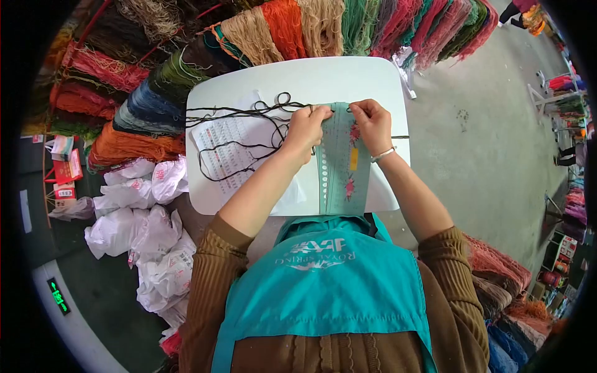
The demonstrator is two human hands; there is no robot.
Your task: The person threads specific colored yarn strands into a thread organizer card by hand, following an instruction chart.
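Observation:
A pale teal card or folder (337, 180) with a row of white holes, pink flowers and a yellow label lies on the white table, near my body. My left hand (305, 132) is closed at its upper left edge, fingers pinched on black yarn (249, 113) whose strands trail leftward in loops. Over the card's upper right, my right hand (373, 124) is pinched too, a small dark loop of the yarn showing at its fingertips. A thin dark strand sticks out past the right wrist toward the table's edge. Palms hide part of the card.
Under the loose yarn lies a printed sheet (230, 146) with rows of small marks. The white table (292, 78) has rounded corners. Hanks of coloured yarn (283, 28) hang behind and to the left. White plastic bags (140, 233) are piled on the floor at left.

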